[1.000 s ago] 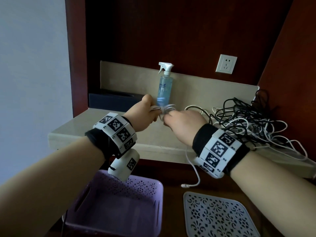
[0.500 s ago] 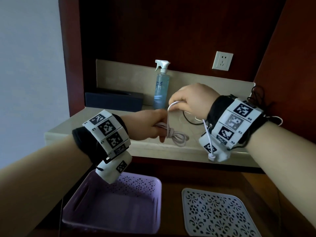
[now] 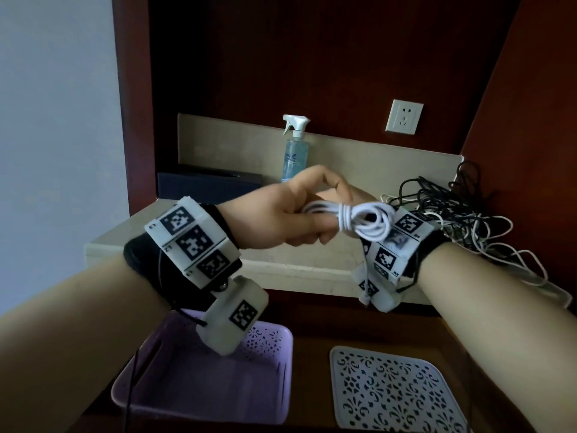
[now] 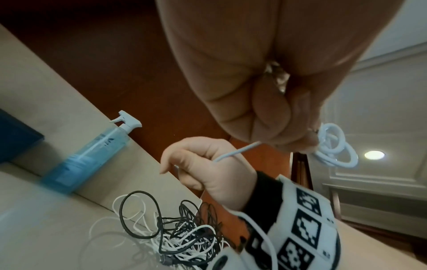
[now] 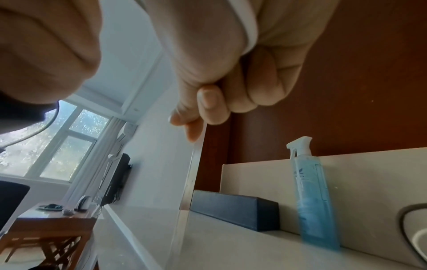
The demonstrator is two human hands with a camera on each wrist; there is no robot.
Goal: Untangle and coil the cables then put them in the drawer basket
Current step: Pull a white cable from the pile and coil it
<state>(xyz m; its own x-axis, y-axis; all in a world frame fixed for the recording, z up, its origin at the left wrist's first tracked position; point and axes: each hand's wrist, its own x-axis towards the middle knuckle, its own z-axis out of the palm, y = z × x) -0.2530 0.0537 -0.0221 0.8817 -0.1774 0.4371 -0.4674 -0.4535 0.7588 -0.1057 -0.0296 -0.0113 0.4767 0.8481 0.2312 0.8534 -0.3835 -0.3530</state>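
Head view, left hand (image 3: 282, 214) fisted round white cable coil (image 3: 363, 221), right hand (image 4: 208, 164) apparently pinching its tail

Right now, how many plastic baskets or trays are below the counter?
2: a purple plastic basket lower left, and a white perforated tray to its right. Others may be hidden.

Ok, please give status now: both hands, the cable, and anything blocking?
Left hand grips white cable coil. Right hand pulls its free end. Purple basket below, unobstructed. Tangled pile remains.
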